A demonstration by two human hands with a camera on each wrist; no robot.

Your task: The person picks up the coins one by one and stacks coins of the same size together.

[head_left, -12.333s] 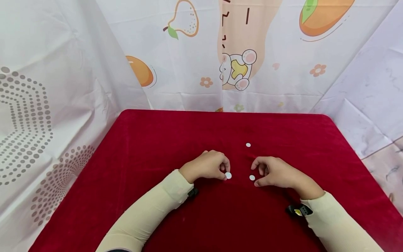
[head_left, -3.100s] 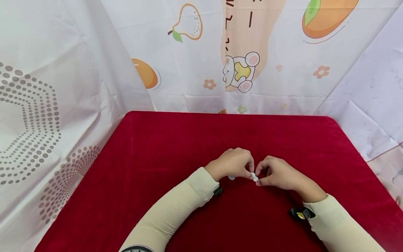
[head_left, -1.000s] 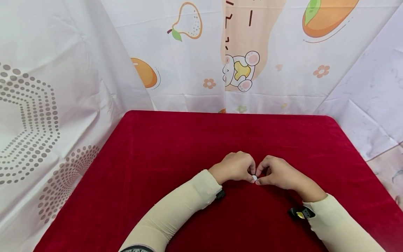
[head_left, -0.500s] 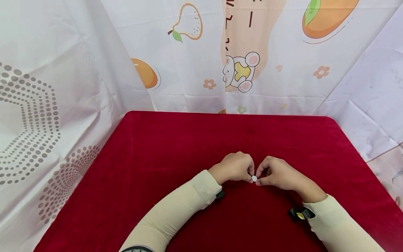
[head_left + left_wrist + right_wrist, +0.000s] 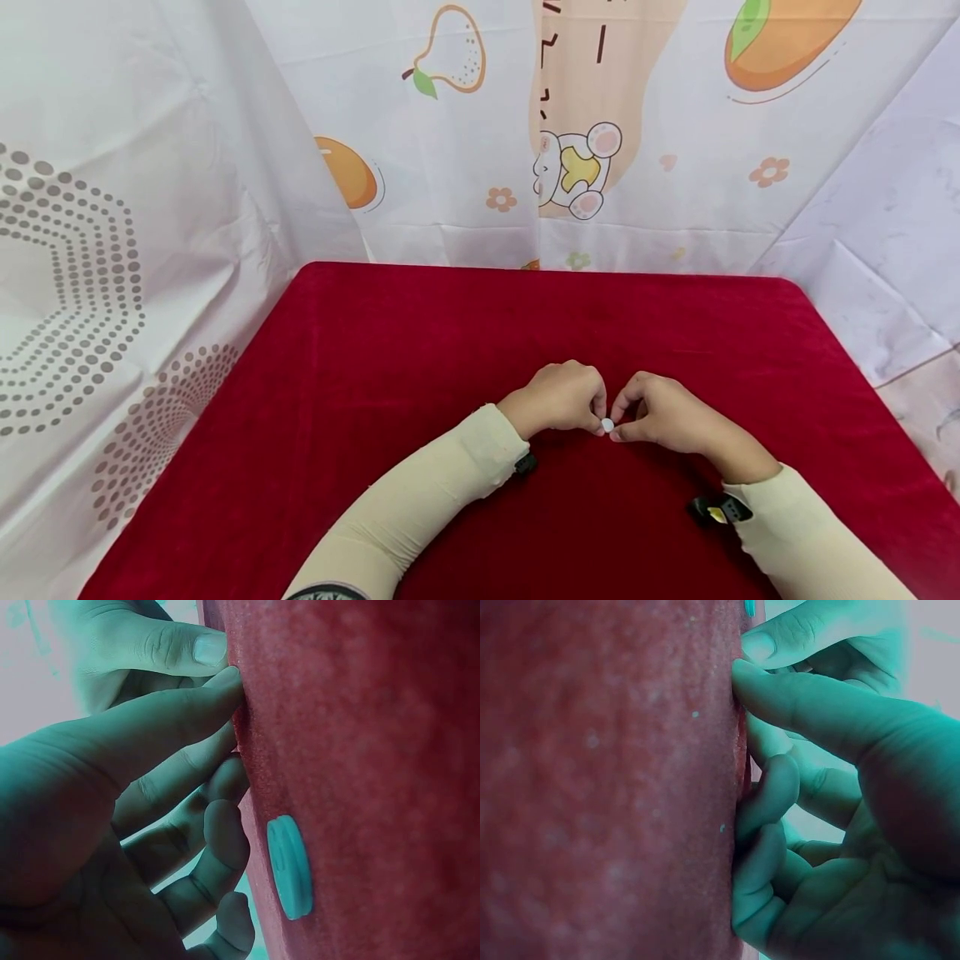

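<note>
On the red cloth in the head view, a small white round disc lies between the fingertips of both hands. My left hand pinches its left side with thumb and index finger. From the right, my right hand holds its edge between thumb and index finger. The two thumbtips nearly meet low at the cloth in both wrist views, where the fingers hide this disc. A second disc, with a groove along its edge, rests flat on the cloth beside the left hand; that hand covers it in the head view.
The red cloth covers the whole table, out to its rounded far corners. White printed curtains hang behind and on both sides. Each wrist carries a small black strapped camera; the right one shows below the sleeve.
Earlier, three discs lay apart. The left hand carried one right to the disc at the right hand; two overlapping discs showed there, now only one outline. In the last second, the hands barely moved.
</note>
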